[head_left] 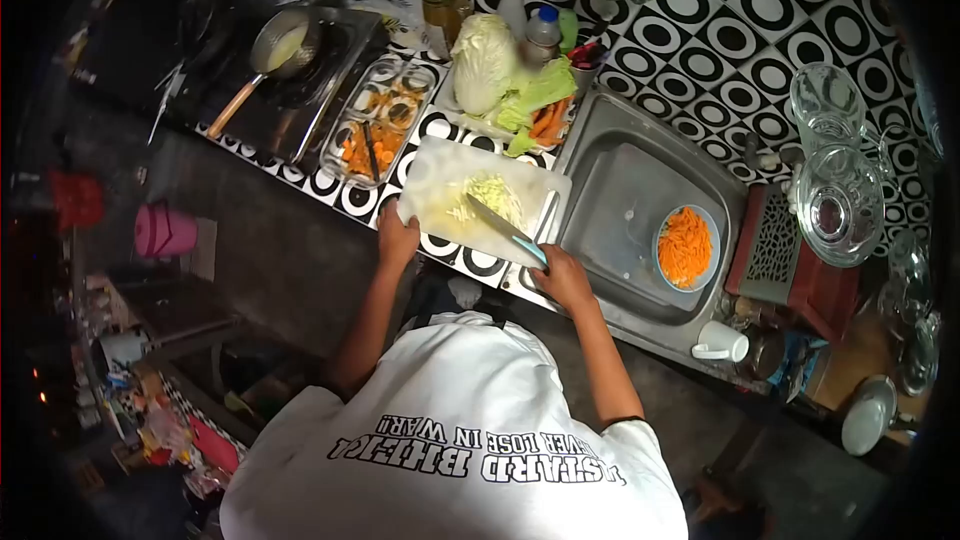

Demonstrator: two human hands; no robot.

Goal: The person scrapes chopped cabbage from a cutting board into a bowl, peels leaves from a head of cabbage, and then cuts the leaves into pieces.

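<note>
My right hand (565, 277) is wrapped round the light blue handle of a kitchen knife (492, 214). Its blade lies over a small heap of finely cut pale green vegetable (490, 192), which looks like cabbage. Under both is a white cutting board (437, 165), angled on the counter beside the sink. At the board's near left corner, my left hand (398, 235) grips the edge, thumb towards the top; the fingers underneath are partly hidden. Some cut pieces are spread to the left of the blade.
Behind the board stand a napa cabbage (482, 65), loose green leaves (540, 95) and a green-lidded jar (442, 0). A divided tray (330, 152) holds carrot pieces. Further left, a saucepan (272, 45) sits on the stove. In the sink (610, 175) is a bowl of carrot strips (686, 248); a white mug (722, 342) stands nearby.
</note>
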